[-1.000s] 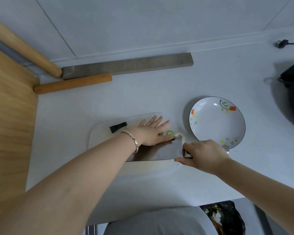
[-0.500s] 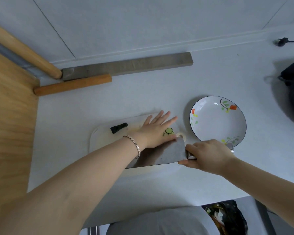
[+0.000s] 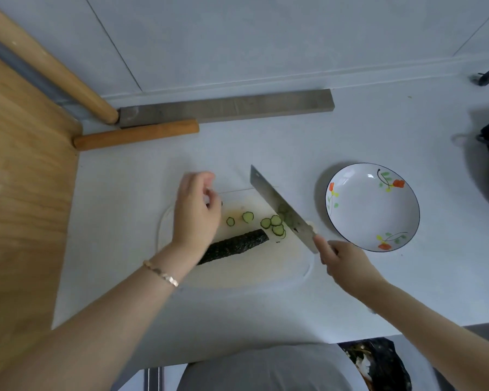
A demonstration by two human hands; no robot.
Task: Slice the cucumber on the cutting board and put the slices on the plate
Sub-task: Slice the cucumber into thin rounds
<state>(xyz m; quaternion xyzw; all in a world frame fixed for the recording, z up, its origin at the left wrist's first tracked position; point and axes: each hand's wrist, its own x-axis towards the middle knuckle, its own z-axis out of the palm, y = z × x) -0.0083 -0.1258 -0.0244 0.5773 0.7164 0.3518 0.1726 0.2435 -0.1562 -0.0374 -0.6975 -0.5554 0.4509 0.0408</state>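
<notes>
cucumber [image 3: 237, 244] lies diag., cut end prob. upper-right

White cutting board [image 3: 237, 275] on pale counter [image 3: 294, 142]. Dark green cucumber [image 3: 237, 245], part-cut, lying on board, cut end beside scattered slices [image 3: 271, 224]. Knife [image 3: 268, 197], broad blade tilted over board's right end, green rounds on its face (stuck or mirrored, unclear); handle gripped by right hand [image 3: 343, 263]. Left hand [image 3: 195, 213] above board's left end, fingers loosely curled, blurred; bracelet [image 3: 161, 273] at wrist. Flowered plate [image 3: 347, 221] just right of board.
</notes>
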